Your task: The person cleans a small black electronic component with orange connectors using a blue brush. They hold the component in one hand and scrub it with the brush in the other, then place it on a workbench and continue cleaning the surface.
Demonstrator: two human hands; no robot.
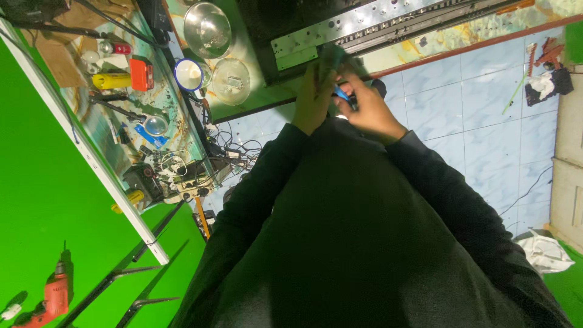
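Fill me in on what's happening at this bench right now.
A person in dark sleeves has both hands together at the edge of a workbench. The right hand pinches a small blue tool while the left hand steadies the work beside it, just below a long perforated metal rail. Round glass lenses and a metal reflector bowl lie nearby.

shiny metal bowl (207, 28), matt black cloth sleeves (261, 182), glossy floor tiles (486, 103)

Both hands close together at bench edge: left hand (311, 100) & right hand (369, 110) pinch a small blue tool (341, 94) under a long metal rail (388, 23). Steel bowl (207, 28), yellow torch (112, 81) on bench; red drill (53, 297) at lower left.
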